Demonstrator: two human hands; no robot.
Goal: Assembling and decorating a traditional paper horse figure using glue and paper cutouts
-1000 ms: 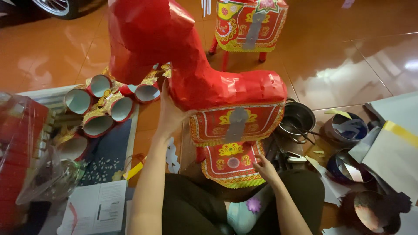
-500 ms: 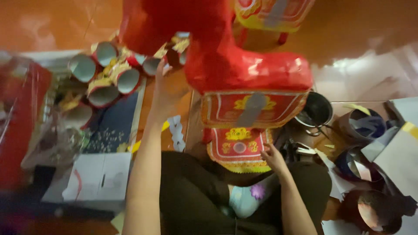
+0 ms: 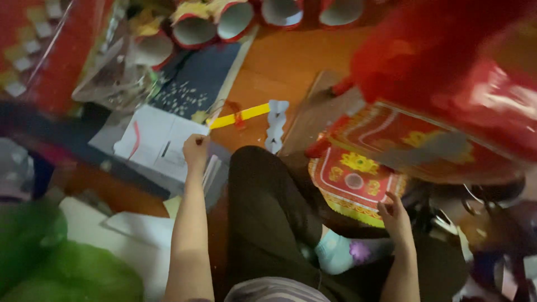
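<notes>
A glossy orange-brown floor (image 3: 279, 67) is seen under soft indoor light, covered in places by a dark speckled mat (image 3: 196, 78) and scattered white paper sheets (image 3: 159, 142).

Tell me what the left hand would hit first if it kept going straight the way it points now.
Probably the yellow paper strip: the left hand points up and away, over the white paper sheets, and the strip's near end lies just beyond its knuckles. Depth is unclear in this blurred view.
</notes>
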